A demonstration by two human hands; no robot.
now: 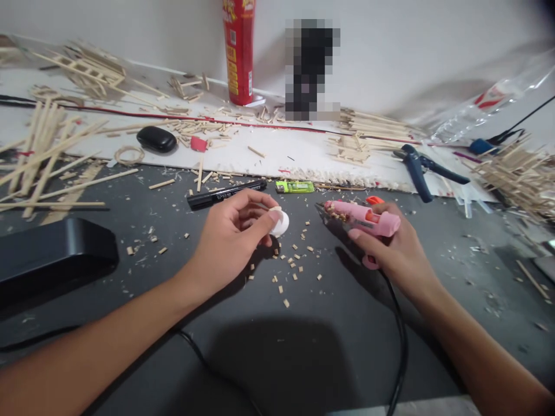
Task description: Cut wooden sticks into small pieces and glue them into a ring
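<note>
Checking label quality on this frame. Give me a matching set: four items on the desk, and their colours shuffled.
Things:
1. glue gun in the right hand
2. lighter
3. marker
4. small round piece in the left hand

Colours:
A. black
B. white
C. pink
D. green

Pairs: 1-C, 2-D, 3-A, 4-B

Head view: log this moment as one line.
left hand: pinches small white piece | right hand: grips pink glue gun | nearby: black marker, green lighter
</note>
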